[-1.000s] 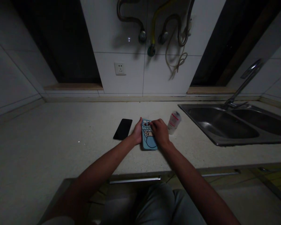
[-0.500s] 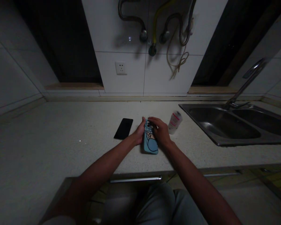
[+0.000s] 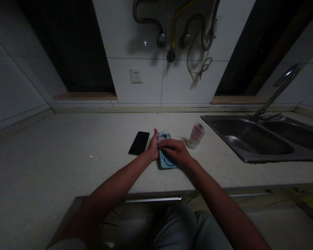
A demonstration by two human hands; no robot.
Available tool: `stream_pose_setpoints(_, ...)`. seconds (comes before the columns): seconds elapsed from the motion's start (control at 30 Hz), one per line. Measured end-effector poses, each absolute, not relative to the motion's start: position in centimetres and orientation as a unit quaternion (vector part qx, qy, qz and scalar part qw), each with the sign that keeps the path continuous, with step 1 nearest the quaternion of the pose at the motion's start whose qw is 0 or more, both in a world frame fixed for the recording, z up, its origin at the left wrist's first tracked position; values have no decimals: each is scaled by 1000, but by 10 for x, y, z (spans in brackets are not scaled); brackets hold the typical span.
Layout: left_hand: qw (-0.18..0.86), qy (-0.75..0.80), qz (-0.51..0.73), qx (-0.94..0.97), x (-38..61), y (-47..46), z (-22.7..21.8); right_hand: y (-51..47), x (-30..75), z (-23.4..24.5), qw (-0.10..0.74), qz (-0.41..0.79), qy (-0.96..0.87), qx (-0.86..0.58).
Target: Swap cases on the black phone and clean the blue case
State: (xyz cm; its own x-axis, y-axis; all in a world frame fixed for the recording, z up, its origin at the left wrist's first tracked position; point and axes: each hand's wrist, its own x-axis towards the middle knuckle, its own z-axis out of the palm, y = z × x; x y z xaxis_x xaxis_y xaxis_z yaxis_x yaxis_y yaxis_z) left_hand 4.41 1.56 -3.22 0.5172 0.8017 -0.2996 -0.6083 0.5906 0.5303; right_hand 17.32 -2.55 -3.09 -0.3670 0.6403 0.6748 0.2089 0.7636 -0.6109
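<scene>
A light-blue phone case [image 3: 167, 164] with a cartoon print lies back side up on the counter, its camera area at the far end. Whether a phone is inside I cannot tell for certain. My left hand [image 3: 153, 146] grips its left edge, thumb pointing away from me. Across the middle of the case lies my right hand [image 3: 175, 149], fingers bent together and reaching to the left edge, covering much of the print. To the left of my left hand rests a black phone [image 3: 139, 142], dark screen up. A clear plastic cup [image 3: 196, 136] with pink print stands to the right of my right hand.
The pale counter [image 3: 75, 149] runs along the tiled wall. On the right is a steel double sink [image 3: 240, 158] with a tall faucet [image 3: 273, 92]. A wall socket [image 3: 135, 76] and several pipes are behind. A drawer handle [image 3: 153, 200] sits under the front edge.
My right hand has slid from the case's upper right side toward me and left, now across its middle. More of the camera end shows. The view has shifted slightly.
</scene>
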Motion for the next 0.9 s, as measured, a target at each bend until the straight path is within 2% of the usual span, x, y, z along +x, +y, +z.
stream_pose_setpoints(0.17,843,291,424,158,39,23,-33,-33,176,-33,440,294,-811,-249)
stream_pose_setpoints(0.27,837,284,443,149,35,26,-32,-34,180,-34,405,298,-826,-255)
stream_pose_setpoints(0.5,857,253,433,123,32,32,-29,-24,188,-41,427,79,-819,-374)
stream_pose_setpoints(0.77,878,247,381,152,42,19,-28,-17,191,-46,470,23,-727,-501)
stream_pose_setpoints(0.9,887,242,362,153,48,13,-28,-21,187,-43,452,-36,-703,-549)
